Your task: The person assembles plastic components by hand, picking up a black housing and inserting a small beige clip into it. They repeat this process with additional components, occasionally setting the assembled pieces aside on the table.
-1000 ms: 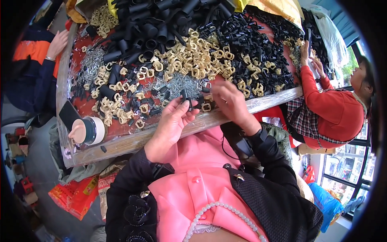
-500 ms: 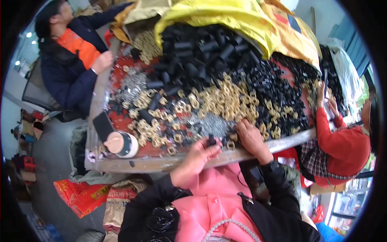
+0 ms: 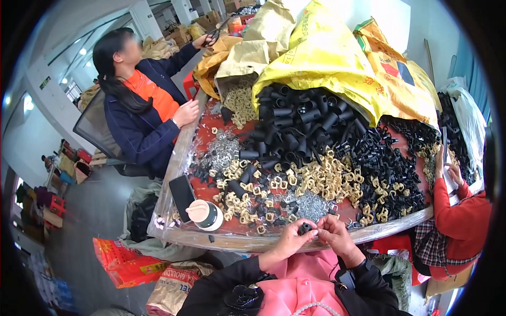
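My left hand (image 3: 290,241) is closed round a small black cylindrical plastic part (image 3: 304,228), its hollow end facing up. Close beside it, my right hand (image 3: 338,237) has thumb and fingers pinched together; what they hold, if anything, is too small to make out. Both hands are at the table's front edge. Just beyond them lies a heap of small silver metal pieces (image 3: 311,204). Behind that is a pile of tan ring-shaped parts (image 3: 329,176), with small black parts (image 3: 387,158) to its right and larger black tubes (image 3: 295,124) farther back.
A white-and-dark jar (image 3: 210,218) and a black phone (image 3: 182,190) lie at the table's left corner. Yellow sacks (image 3: 321,68) cover the back. A co-worker (image 3: 142,105) at left holds scissors (image 3: 213,38); another in red (image 3: 461,221) works at right. Bags stand on the floor.
My right hand has drawn back from the parts on the table and come together with my left hand at the black part. The view has shifted; the left co-worker's scissors now show.
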The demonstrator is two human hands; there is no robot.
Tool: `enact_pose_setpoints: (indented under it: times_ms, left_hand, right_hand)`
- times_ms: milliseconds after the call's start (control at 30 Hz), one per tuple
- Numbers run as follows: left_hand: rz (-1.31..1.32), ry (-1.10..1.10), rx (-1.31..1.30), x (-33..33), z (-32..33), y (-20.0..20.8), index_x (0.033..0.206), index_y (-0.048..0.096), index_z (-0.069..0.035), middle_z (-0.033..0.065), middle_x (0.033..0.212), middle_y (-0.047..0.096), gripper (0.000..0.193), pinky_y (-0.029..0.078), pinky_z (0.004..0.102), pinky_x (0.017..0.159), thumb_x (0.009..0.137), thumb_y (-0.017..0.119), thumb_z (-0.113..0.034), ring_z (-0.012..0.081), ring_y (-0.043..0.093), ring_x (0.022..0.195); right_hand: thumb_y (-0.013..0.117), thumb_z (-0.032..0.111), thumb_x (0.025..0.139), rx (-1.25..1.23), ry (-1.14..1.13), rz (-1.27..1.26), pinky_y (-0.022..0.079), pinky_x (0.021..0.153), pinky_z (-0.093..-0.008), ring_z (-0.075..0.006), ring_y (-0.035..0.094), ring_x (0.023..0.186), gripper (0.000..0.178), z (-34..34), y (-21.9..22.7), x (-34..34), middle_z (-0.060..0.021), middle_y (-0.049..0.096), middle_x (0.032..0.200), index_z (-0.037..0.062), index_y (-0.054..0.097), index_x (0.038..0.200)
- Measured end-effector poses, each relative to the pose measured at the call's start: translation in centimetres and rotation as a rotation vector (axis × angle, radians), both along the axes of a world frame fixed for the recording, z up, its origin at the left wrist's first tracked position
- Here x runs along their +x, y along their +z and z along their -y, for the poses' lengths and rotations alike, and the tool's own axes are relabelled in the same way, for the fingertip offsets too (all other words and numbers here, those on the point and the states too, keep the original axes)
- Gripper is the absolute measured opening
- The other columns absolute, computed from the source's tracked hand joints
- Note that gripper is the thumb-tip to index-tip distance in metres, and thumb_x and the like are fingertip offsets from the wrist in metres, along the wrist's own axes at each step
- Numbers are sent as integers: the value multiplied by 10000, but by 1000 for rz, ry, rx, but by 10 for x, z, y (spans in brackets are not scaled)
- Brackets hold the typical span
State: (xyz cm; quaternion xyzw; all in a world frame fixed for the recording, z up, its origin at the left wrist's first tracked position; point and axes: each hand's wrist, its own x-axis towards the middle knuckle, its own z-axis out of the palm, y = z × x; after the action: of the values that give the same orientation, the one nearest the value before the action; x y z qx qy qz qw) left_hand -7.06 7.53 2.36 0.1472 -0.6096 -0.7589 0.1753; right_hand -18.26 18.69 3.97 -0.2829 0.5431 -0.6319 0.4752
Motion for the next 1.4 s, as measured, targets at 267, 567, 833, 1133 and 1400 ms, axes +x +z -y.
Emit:
enact_pose_setpoints:
  times_ms: [267,567,833,1133,1400]
  left_hand:
    - [-81,66,-341,-1,4,-7,836,537,-39,-15,707,504,105,373,180,553,780,583,-115,46,454,605]
    - [67,27,40,1,5,-3,805,535,-50,-23,712,494,88,359,179,558,801,557,-135,39,437,630]
    - [157,44,375,2,4,-7,833,535,-76,-23,696,524,101,399,187,524,791,567,-162,50,475,595]
    - [129,-171,767,6,10,-8,1084,423,-61,14,851,520,263,415,193,543,850,471,-169,78,497,645]
    - [228,-145,513,7,4,1,1108,428,-26,30,917,531,291,452,190,600,878,420,-205,75,531,721]
  right_hand:
    - [483,64,834,-72,-36,205,375,499,-186,-67,448,540,59,3,-7,5,3,480,679,37,455,879]
    - [485,62,833,-117,-58,38,402,513,-206,-73,487,577,62,7,-5,10,4,505,672,29,466,881]
    - [528,67,792,51,-95,-774,402,484,-261,-173,526,565,68,3,3,14,-71,527,646,6,502,779]
    - [582,50,688,-120,-111,-1082,383,574,-336,-261,494,653,98,3,5,11,-88,520,720,40,527,768]
    - [621,57,597,-115,-169,-1429,320,664,-358,-243,434,798,175,2,10,12,-44,481,847,83,558,759]
